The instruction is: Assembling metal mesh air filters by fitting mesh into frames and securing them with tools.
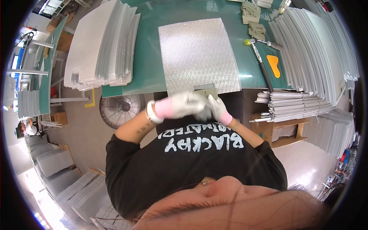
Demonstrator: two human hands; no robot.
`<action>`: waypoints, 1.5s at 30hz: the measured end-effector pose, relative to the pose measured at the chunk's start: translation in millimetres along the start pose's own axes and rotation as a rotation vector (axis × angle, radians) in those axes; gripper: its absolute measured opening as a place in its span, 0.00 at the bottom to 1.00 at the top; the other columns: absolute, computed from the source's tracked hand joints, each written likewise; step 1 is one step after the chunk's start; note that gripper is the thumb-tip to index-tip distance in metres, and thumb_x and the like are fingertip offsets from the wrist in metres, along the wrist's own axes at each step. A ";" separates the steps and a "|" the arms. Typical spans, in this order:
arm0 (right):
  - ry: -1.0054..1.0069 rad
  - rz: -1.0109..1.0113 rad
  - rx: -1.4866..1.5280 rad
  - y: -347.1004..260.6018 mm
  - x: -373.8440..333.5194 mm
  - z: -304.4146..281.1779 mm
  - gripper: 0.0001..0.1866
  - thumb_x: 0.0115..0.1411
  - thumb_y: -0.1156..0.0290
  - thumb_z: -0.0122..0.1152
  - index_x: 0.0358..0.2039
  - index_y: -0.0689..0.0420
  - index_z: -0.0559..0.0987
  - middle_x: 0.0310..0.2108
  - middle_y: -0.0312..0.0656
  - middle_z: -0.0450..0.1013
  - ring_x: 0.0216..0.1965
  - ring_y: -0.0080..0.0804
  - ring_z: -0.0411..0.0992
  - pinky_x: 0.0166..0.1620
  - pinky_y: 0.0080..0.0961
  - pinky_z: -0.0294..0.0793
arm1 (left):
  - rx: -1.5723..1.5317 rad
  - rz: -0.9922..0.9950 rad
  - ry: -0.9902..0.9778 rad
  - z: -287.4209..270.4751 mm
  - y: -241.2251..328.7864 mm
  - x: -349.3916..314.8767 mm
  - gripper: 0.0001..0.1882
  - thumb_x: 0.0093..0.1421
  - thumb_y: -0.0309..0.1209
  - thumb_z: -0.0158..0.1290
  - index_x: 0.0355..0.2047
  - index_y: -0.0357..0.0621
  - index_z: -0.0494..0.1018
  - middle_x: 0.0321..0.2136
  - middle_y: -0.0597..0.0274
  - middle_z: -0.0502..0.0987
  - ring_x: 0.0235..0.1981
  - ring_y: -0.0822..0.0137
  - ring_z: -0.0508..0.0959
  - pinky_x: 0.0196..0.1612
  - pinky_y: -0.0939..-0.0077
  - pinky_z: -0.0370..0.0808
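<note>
A silver mesh-textured sheet (197,53) lies on the green tabletop, its near edge reaching the table's front edge, close to my body. At that edge sits a grey-beige plastic piece (209,92) beside a notch in the sheet. My right hand (219,109), in a white glove with a pink cuff, has its fingers closed on this piece. My left hand (178,106), gloved the same way, is just left of it. Motion smears its fingertips, so whether they grip anything is unclear.
Stacked mesh sheets (97,46) stand on the left, with more panels (306,50) on the right. Right of the sheet lie a hammer (260,63) with a yellow-green tip, an orange scraper (273,66) and grey-beige plastic parts (251,15). A round fan (122,109) stands below the table's left part.
</note>
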State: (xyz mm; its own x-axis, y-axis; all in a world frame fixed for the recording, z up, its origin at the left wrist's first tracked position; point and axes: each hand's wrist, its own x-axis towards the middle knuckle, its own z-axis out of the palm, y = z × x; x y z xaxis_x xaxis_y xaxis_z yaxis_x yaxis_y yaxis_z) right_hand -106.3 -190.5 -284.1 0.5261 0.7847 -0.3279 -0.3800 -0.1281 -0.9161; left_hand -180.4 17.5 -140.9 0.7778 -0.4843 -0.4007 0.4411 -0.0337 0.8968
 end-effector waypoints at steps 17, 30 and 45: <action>0.635 -0.120 0.283 -22.6 -26.8 -10.3 0.10 0.68 0.70 0.54 0.45 0.62 0.76 0.38 0.34 0.75 0.37 0.17 0.71 0.41 0.20 0.73 | 1.467 0.211 0.570 16.4 -23.3 98.3 0.29 0.62 0.43 0.50 0.63 0.53 0.64 0.65 0.50 0.60 0.67 0.48 0.57 0.68 0.40 0.47; -0.106 0.019 -0.488 -51.0 -8.1 -55.6 0.26 0.61 0.50 0.57 0.47 0.61 0.78 0.38 0.47 0.80 0.38 0.34 0.79 0.40 0.33 0.79 | 1.611 0.374 0.387 -74.6 1.6 96.3 0.27 0.62 0.44 0.51 0.61 0.53 0.66 0.64 0.55 0.62 0.67 0.49 0.57 0.69 0.45 0.49; 0.012 -0.660 -1.627 -92.0 -64.4 -125.8 0.01 0.49 0.69 0.60 0.25 0.50 0.78 0.25 0.38 0.76 0.28 0.38 0.75 0.32 0.37 0.75 | 0.371 0.322 0.259 52.0 -126.2 124.2 0.24 0.65 0.35 0.49 0.59 0.37 0.67 0.52 0.50 0.76 0.53 0.60 0.76 0.61 0.69 0.69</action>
State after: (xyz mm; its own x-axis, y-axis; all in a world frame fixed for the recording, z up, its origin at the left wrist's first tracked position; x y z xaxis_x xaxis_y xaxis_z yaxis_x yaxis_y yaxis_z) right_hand -9.5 -305.5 -207.7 0.2723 0.9478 0.1659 0.9557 -0.2463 -0.1611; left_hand -162.7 -83.9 -294.1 0.9525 -0.2922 -0.0862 0.0118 -0.2475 0.9688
